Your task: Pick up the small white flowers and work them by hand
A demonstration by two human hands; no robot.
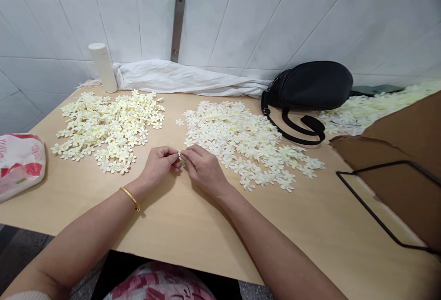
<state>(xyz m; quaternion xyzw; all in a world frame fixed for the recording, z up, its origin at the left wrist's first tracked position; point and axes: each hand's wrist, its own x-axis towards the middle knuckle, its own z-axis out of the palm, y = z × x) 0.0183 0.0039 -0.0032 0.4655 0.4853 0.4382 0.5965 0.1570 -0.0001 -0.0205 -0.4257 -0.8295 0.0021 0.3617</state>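
Between my two hands, just above the table, is a small white artificial flower (179, 154), mostly covered by my fingers. My left hand (161, 164) pinches it from the left, a gold bangle (130, 198) around that wrist. From the other side my right hand (204, 166) has its thumb and fingertips closed at the same flower. Left of my hands spreads a heap of cream-white flowers (113, 123) with yellowish centres. A second, flatter pile of white flowers (234, 134) lies to the right, its near edge close behind my right hand. One loose flower (179, 122) sits between the piles.
At the back stand a white bottle (103, 68) and a rolled white cloth (179, 77) along the tiled wall. A black bag (312, 85) with its strap lies back right. A brown cardboard piece (403, 162) and black wire frame (372, 217) occupy the right. A red-white packet (21, 164) is left.
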